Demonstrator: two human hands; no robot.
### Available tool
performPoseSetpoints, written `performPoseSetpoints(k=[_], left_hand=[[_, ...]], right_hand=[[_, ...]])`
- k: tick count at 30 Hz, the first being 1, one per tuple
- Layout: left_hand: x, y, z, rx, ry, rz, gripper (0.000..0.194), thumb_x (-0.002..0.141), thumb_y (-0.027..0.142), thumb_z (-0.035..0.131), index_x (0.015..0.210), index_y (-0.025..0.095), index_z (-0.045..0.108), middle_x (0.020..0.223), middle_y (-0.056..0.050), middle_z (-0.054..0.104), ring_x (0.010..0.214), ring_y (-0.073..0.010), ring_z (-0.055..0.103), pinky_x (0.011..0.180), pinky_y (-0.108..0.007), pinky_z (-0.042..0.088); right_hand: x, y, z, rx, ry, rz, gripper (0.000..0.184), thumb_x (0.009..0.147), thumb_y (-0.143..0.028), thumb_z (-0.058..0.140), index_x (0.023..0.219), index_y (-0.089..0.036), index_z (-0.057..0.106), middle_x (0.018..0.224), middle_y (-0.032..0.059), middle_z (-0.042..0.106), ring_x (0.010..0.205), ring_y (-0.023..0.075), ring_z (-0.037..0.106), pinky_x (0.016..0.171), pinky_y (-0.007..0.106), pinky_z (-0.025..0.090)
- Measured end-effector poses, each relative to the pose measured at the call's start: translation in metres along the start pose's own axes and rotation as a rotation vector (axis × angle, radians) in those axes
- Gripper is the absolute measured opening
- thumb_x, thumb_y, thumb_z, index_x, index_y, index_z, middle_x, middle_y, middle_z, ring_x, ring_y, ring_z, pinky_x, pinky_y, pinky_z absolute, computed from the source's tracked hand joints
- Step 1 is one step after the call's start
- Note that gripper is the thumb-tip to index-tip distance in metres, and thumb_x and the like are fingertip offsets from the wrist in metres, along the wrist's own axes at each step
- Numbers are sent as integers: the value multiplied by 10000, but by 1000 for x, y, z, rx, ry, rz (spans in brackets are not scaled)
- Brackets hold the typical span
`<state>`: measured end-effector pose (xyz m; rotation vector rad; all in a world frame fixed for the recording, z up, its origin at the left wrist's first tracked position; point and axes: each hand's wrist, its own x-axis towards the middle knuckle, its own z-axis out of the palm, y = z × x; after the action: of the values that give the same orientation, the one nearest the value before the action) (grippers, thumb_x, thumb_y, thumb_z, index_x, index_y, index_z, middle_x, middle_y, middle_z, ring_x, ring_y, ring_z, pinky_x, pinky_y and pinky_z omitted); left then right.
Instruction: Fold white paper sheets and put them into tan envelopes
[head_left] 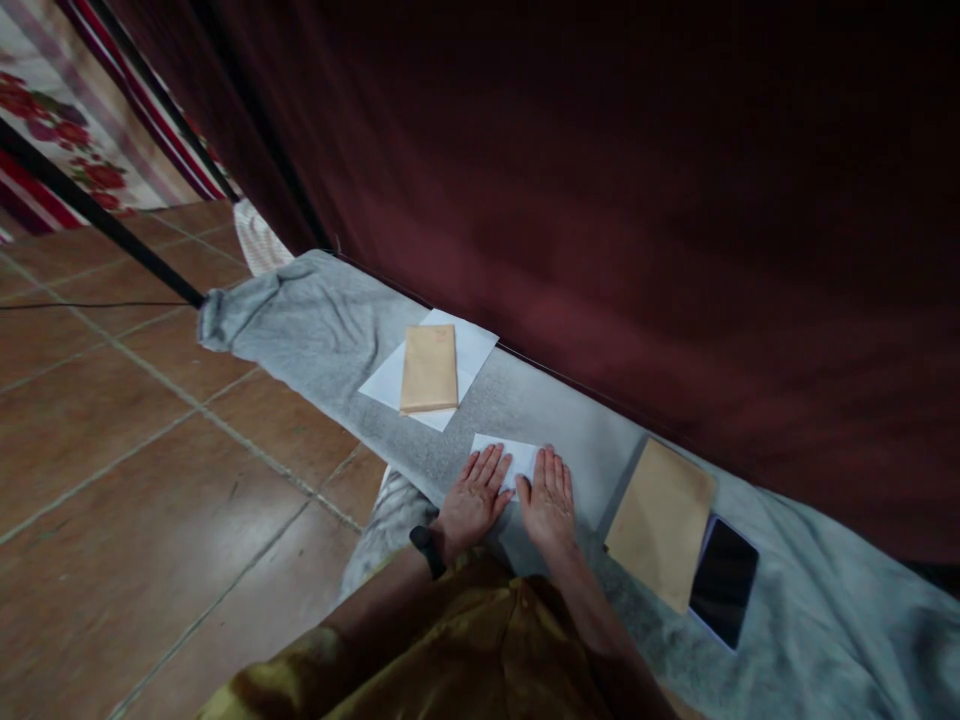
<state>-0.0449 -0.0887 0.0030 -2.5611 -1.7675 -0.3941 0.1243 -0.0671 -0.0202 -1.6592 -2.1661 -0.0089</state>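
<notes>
A small white sheet of paper (520, 456), which looks folded, lies on the grey cloth surface (577, 410) close in front of me. My left hand (476, 492) rests flat on its left part, fingers stretched out, with a dark band around the wrist. On the right part of the paper lies my right hand (548, 498), its fingers straight and the thumb pointing toward the left hand. Both palms face down, and they cover much of the sheet, so its folds are partly hidden.
Beyond my left hand, brown envelopes (430, 368) sit stacked on white paper (474, 350). To the right lie another brown envelope (661, 520) and a dark-screened phone (724, 582). A dark red curtain (570, 220) hangs along the far edge. Tiled floor (187, 480) shows at left, with a black pole (105, 220).
</notes>
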Motion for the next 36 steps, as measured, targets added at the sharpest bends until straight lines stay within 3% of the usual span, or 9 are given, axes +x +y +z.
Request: performPoseSetpoints(k=[5,8,18,22,27,32,36], left_hand=[[-2,-3,-3,0,-20,19,590,1046,400,409,1585,171,342,1653,-126,347,1549,-247,280,1262,-464,253],[-8,-4,-3,-1,-36,50,589,1041,381,422,1589,185,334,1660,-111,338,1554,-236,265,1270,-452,232],[-36,-30,-12,22,26,-55,670,1051,510,381,1596,128,300,1623,-168,391,1522,-268,341,1235,-471,318],[-37,-15,-14,30,27,-108,655,1046,510,397,1586,145,334,1633,-164,374,1527,-294,329,1236,-505,299],[-38,11,-7,-71,-54,105,673,1000,581,491,1571,247,373,1656,-105,351,1541,-261,299,1253,-468,254],[-40,14,-8,-119,-91,132,693,996,591,488,1559,199,394,1652,-149,343,1546,-287,284,1257,-480,231],[-39,14,-15,-131,-155,129,685,1019,569,441,1582,189,352,1672,-146,297,1562,-287,236,1268,-489,188]], right_hand=[[-16,-15,-7,61,-57,-122,581,1085,-364,301,1597,-91,317,1637,170,360,1529,278,316,1240,510,286],[-29,-18,-9,70,-53,-163,591,1089,-386,311,1591,-76,326,1617,192,387,1508,282,360,1228,504,316],[-44,6,-17,-2,-68,-140,675,1075,-437,331,1604,-24,262,1606,249,373,1472,325,408,1214,523,336],[-45,6,-17,-21,-59,-142,674,1078,-434,327,1606,-22,247,1610,256,364,1466,328,413,1203,524,352],[-44,6,-21,13,-49,-158,638,1084,-389,312,1613,-41,230,1615,256,355,1481,336,391,1184,545,368],[-45,7,-26,78,-36,-177,597,1086,-336,285,1615,-65,236,1609,243,377,1487,344,380,1172,590,361],[-53,2,-26,135,-79,-294,589,1086,-328,281,1617,-76,237,1599,209,416,1504,296,356,1205,545,333]])
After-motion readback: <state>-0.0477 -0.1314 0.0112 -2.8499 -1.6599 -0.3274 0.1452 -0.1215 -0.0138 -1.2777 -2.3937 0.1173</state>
